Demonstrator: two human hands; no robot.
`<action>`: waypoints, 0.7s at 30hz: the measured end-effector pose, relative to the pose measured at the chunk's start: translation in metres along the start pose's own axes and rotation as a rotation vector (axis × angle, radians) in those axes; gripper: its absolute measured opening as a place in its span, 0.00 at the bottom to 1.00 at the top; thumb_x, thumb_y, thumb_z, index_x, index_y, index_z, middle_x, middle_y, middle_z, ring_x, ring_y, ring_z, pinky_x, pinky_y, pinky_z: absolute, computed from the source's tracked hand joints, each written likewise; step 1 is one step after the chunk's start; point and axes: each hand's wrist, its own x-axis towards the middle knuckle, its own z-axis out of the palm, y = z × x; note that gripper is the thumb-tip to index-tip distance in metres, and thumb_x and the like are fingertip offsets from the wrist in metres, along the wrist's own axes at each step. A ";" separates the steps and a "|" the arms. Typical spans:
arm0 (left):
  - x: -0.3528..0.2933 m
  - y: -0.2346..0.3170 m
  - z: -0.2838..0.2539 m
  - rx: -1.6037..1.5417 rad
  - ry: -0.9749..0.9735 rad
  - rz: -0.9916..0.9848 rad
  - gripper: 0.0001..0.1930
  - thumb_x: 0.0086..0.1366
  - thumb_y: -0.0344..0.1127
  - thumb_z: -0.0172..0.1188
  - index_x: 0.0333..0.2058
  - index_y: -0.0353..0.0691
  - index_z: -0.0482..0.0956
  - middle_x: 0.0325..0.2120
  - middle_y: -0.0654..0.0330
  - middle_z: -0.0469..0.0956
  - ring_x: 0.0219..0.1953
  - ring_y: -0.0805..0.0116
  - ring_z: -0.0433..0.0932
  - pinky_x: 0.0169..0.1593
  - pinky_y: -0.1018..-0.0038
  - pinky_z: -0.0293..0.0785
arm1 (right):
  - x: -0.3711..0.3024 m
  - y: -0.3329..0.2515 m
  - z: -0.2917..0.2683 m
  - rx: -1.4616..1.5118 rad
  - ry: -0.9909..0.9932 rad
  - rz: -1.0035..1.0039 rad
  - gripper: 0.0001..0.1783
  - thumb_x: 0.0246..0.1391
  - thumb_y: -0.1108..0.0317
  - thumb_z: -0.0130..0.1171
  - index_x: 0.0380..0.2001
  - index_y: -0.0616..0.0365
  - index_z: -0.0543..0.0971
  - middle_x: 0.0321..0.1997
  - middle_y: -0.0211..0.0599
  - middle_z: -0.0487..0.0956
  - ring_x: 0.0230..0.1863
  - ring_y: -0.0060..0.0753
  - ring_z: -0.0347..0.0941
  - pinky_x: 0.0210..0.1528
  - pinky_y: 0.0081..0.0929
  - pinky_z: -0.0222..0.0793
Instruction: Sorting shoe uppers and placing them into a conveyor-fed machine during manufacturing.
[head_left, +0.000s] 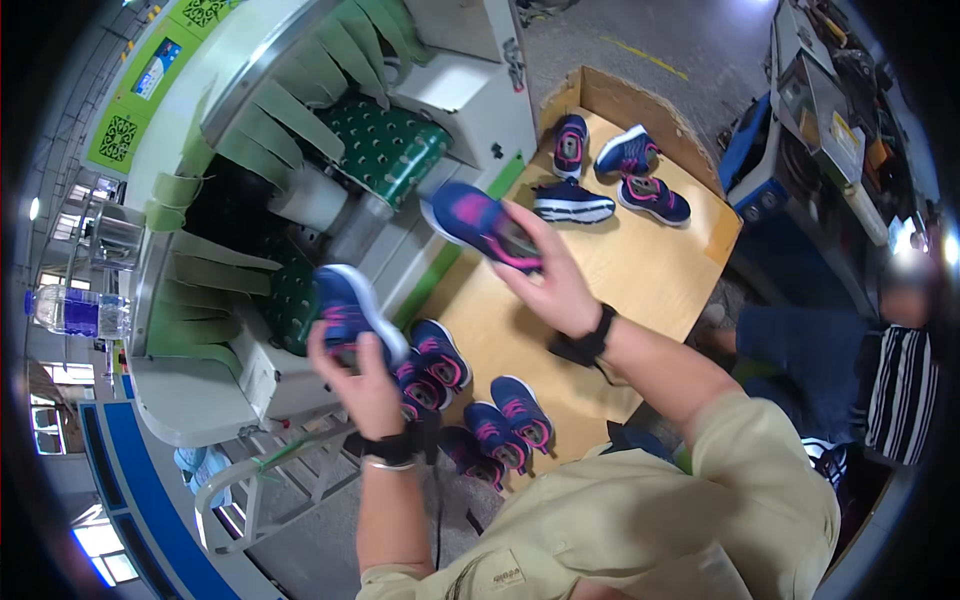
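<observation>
My left hand (362, 388) is closed on the heel end of a navy sneaker (343, 300) with pink trim and a white sole, its toe pointing away from me. Gripped at its heel in my right hand (556, 285) is a second navy and pink sneaker (468, 216), toe toward the machine. Both sneakers are in the air and slightly blurred, in front of the openings of a white and green machine (400, 250). The left one is next to the lower opening; the right one is near a green conveyor belt (385, 145) with holes.
A wooden table (610, 290) with a cardboard edge carries several sneakers (568, 203) at its far end and more sneakers (508, 420) in rows nearer me. Pale strip curtains (285, 120) hang over the machine openings. Another person (800, 350) is at the right. A bottle (85, 312) stands far left.
</observation>
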 end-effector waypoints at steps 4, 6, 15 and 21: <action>0.096 0.001 -0.040 0.282 0.294 0.179 0.32 0.68 0.37 0.59 0.66 0.34 0.56 0.61 0.45 0.62 0.60 0.52 0.66 0.65 0.64 0.59 | 0.122 -0.017 0.091 -0.092 0.125 -0.332 0.38 0.52 0.65 0.64 0.67 0.44 0.64 0.66 0.53 0.65 0.64 0.57 0.64 0.66 0.46 0.59; 0.144 -0.051 -0.076 0.505 0.260 0.257 0.33 0.70 0.38 0.57 0.67 0.31 0.53 0.63 0.42 0.61 0.62 0.49 0.64 0.66 0.64 0.57 | 0.147 -0.010 0.141 -0.187 0.072 -0.199 0.36 0.53 0.67 0.62 0.66 0.42 0.64 0.65 0.50 0.67 0.63 0.54 0.64 0.66 0.47 0.58; 0.040 -0.044 -0.046 0.553 0.006 0.344 0.31 0.66 0.28 0.53 0.66 0.31 0.57 0.69 0.42 0.52 0.71 0.48 0.50 0.72 0.56 0.45 | 0.091 0.126 -0.005 -0.738 0.418 0.001 0.14 0.53 0.58 0.59 0.37 0.57 0.81 0.36 0.46 0.81 0.41 0.53 0.75 0.47 0.47 0.67; -0.090 -0.071 -0.020 0.467 -0.503 0.171 0.24 0.57 0.29 0.63 0.54 0.39 0.73 0.61 0.41 0.64 0.63 0.41 0.63 0.64 0.54 0.60 | 0.017 0.178 -0.058 -0.634 0.254 0.360 0.25 0.65 0.46 0.49 0.47 0.58 0.79 0.47 0.51 0.80 0.51 0.56 0.73 0.56 0.47 0.64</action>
